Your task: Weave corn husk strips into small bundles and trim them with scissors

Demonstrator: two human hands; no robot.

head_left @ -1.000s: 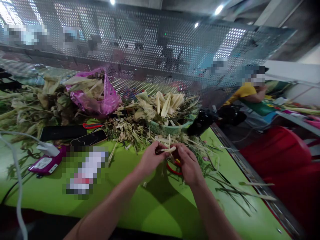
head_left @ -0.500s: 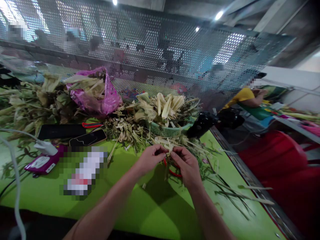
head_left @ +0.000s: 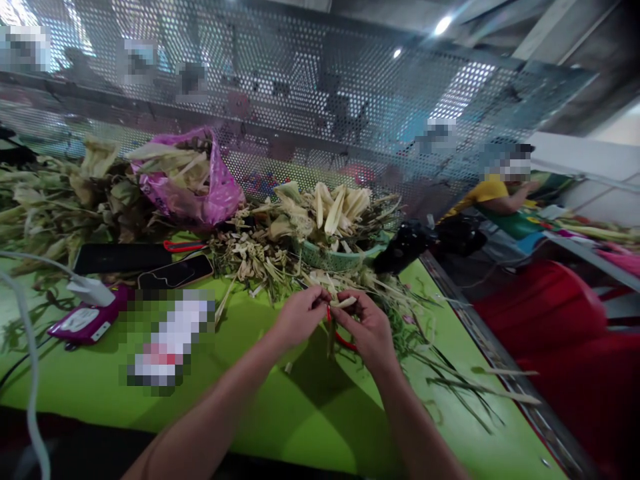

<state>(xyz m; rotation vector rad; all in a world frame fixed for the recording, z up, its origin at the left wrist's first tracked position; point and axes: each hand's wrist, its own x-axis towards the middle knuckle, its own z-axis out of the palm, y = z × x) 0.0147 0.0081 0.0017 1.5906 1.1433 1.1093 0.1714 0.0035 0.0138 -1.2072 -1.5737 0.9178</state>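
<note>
Over the green table, my left hand (head_left: pixel 301 315) and my right hand (head_left: pixel 370 328) meet with fingertips pinched. Between them is a pale strip of dried corn husk (head_left: pixel 346 303), one end pointing right across the right fingers. My left fingers close on its left part, my right thumb and fingers on the other. Just beneath the hands lie scissors with red handles (head_left: pixel 346 343), partly covered. A greenish stalk piece (head_left: pixel 331 339) shows below the fingertips; whether it is joined to the strip I cannot tell.
Behind my hands stands a green basket (head_left: pixel 333 260) heaped with dried husks (head_left: pixel 334 208). Leftward are a pink plastic bag (head_left: pixel 220 193) of husks, a phone (head_left: pixel 176 275) and a purple power strip (head_left: pixel 90 320) with cables. A black object (head_left: pixel 404 248) stands right; beyond sits a person in yellow (head_left: pixel 490 192).
The husk strip has turned from standing upright between my fingertips to lying sideways, pointing right. Both hands stay close together, with the fingers slightly shifted.
</note>
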